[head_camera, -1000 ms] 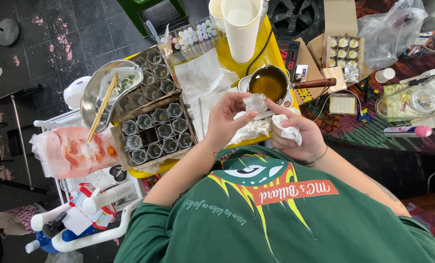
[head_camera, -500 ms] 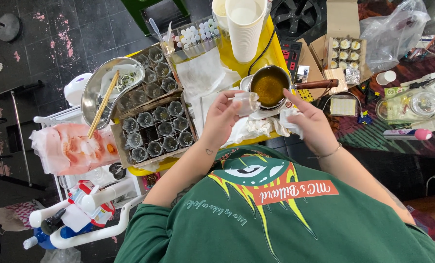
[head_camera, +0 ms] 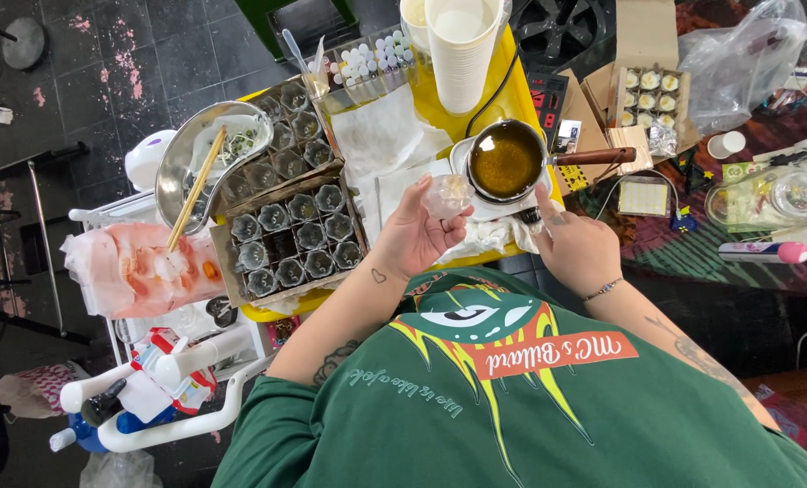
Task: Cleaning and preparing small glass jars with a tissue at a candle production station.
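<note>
The left hand (head_camera: 414,237) was up over the yellow bench (head_camera: 440,113), fingers curled snugly round a small clear cup (head_camera: 448,194), pinched between thumb and fingertips and held just above the crumpled white tissue (head_camera: 487,239). The right hand (head_camera: 577,248) sat low beside it, knuckles up, a thin bracelet (head_camera: 602,289) on the wrist; its fingers were bent down toward the tissue edge, and whether they gripped anything could not be told.

Right in front of both hands, touching distance from the cup, stood a small saucepan (head_camera: 506,160) full of amber liquid, its wooden handle (head_camera: 593,156) pointing away to the right-hand side. Left of the left hand lay a cardboard tray (head_camera: 288,237) packed with rows of empty little clear cups, a second row of them further out. Beyond that tray, further left, a metal bowl (head_camera: 179,176) tilted on its side with chopsticks (head_camera: 196,188) resting in it, and a pink plastic packet (head_camera: 132,271) beneath it.

Further ahead of the hands, sheets of white paper (head_camera: 375,136) covered the bench, then a tall stack of white paper cups (head_camera: 462,54) and a rack of small capped vials (head_camera: 363,61). Out past the right hand, an open cardboard box (head_camera: 649,95) held filled cups, with a clear plastic bag (head_camera: 738,54) beyond it.
</note>
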